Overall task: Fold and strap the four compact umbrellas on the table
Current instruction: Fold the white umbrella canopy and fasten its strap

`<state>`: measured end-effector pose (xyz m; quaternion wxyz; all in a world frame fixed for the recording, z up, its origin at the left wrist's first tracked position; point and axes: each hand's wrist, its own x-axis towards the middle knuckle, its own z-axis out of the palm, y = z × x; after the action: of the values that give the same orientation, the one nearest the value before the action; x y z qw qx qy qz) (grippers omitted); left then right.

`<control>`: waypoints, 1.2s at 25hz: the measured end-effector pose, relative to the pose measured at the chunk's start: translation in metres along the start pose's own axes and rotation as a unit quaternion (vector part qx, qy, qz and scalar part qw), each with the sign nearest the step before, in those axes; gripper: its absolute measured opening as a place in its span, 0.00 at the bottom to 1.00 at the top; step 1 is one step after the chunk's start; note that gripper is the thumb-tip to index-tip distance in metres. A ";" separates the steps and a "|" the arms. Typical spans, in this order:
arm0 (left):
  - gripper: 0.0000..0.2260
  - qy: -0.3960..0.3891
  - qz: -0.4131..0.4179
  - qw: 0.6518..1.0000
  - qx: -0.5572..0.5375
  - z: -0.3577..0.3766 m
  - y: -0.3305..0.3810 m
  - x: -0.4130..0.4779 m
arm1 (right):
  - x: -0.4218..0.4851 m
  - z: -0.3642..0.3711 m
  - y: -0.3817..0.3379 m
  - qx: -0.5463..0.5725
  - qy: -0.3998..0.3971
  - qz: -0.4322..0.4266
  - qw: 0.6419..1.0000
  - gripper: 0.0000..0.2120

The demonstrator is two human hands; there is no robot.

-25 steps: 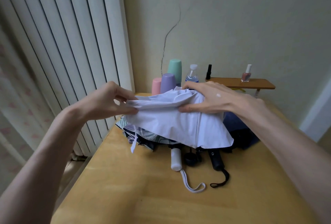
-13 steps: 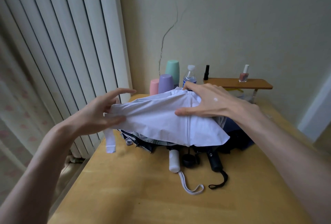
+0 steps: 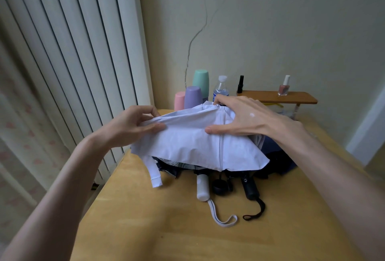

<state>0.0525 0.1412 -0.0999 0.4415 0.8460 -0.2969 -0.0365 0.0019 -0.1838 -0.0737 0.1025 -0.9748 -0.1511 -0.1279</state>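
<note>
A pale lilac umbrella canopy is spread over a heap of dark umbrellas on the wooden table. My left hand pinches the canopy's upper left fold between thumb and fingers. My right hand lies across the canopy's top, fingers curled over its far edge, thumb pressed on the cloth. The lilac closing strap hangs from the left edge. A white handle with a lilac wrist loop and a black handle with a black loop stick out toward me. A navy canopy shows at the right.
Pink, purple and mint cups and a water bottle stand at the table's back edge. A small wooden shelf holds two nail polish bottles. Vertical blinds hang at the left, close to the table's edge.
My left hand has closed its fingers again on the canopy's left fold. The strap hangs further right, over the table. My right hand stays on top of the canopy.
</note>
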 end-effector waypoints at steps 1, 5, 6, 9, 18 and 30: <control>0.12 -0.028 0.002 1.000 0.000 0.000 0.001 0.000 | 0.001 -0.001 0.000 0.007 0.000 -0.004 1.000 0.31; 0.17 -0.134 0.021 0.985 0.104 0.005 0.014 0.011 | 0.005 -0.002 -0.004 0.019 -0.007 -0.006 1.000 0.31; 0.19 -0.139 0.012 0.981 0.131 0.011 0.019 0.016 | 0.006 -0.001 -0.006 0.014 -0.008 -0.007 1.000 0.32; 0.24 -0.102 0.010 0.983 0.155 0.029 0.027 0.040 | 0.009 0.001 -0.011 0.006 -0.009 -0.012 1.000 0.32; 0.17 -0.156 0.076 0.984 0.030 0.037 0.039 0.060 | 0.013 0.001 -0.006 0.103 -0.026 -0.019 0.994 0.24; 0.14 -0.137 0.059 0.987 0.058 0.031 0.036 0.069 | 0.018 0.010 -0.001 0.037 0.001 -0.040 0.999 0.20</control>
<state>0.0825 0.0665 -0.0775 0.3488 0.8379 -0.4057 -0.1083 0.0200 -0.1755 -0.0780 0.1337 -0.9634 -0.1943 -0.1271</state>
